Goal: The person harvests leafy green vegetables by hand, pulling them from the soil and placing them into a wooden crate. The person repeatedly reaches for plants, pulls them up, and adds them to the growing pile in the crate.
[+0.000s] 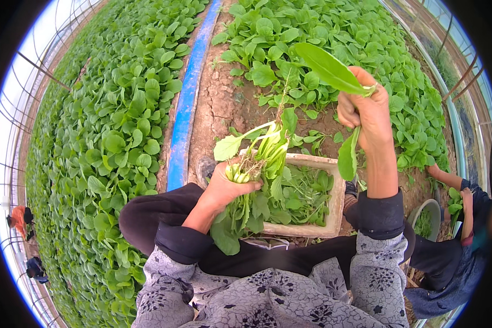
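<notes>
My left hand [229,184] grips a bunch of leafy green plants [274,151] around their pale stems, with thin roots showing above the fingers and leaves hanging below. Raised at the upper right, my right hand [367,104] is closed on loose green leaves [330,69]; one long leaf points up and left, another hangs beneath the fingers. A rectangular, soil-stained pale box [334,197] stands on the ground between my legs, partly behind the bunch. Leafy greens [303,201] lie inside it.
Dense leafy crops [106,135] grow at left and more [336,33] at upper right. A blue strip [188,98] runs along bare soil [219,98]. At right, a co-worker [447,262] sits beside a round bucket [414,213] holding greens. Other people [20,221] are at far left.
</notes>
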`<act>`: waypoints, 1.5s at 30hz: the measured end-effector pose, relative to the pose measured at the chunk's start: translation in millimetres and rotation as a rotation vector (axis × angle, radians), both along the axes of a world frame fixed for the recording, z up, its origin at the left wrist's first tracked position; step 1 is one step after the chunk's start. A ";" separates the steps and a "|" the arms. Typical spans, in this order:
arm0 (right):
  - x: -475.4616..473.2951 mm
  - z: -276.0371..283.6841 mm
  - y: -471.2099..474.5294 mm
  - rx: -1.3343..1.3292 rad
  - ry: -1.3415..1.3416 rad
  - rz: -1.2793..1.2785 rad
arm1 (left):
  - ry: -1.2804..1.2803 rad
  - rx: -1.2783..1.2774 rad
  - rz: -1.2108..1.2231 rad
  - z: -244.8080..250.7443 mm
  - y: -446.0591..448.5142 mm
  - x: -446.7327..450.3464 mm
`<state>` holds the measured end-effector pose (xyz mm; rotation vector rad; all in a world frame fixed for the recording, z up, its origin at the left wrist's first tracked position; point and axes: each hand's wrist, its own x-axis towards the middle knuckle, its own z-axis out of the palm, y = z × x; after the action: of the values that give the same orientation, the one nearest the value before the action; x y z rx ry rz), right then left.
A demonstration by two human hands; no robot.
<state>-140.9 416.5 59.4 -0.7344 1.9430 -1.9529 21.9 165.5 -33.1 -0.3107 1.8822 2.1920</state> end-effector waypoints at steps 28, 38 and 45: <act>70.6 -81.4 -90.7 -0.360 -0.200 -0.112 | -0.014 0.114 0.053 14.2 3.5 -8.1; 35.4 -57.8 -43.7 0.075 0.085 -0.081 | 0.093 0.171 0.335 42.0 -45.0 -8.2; 67.0 -70.9 -91.9 0.009 -0.015 -0.112 | 0.114 0.407 0.353 50.5 -15.1 -25.9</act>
<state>-73.9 324.6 -11.6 -0.6192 2.0232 -2.0053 -4.0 150.4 17.4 -0.4768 1.4639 2.8119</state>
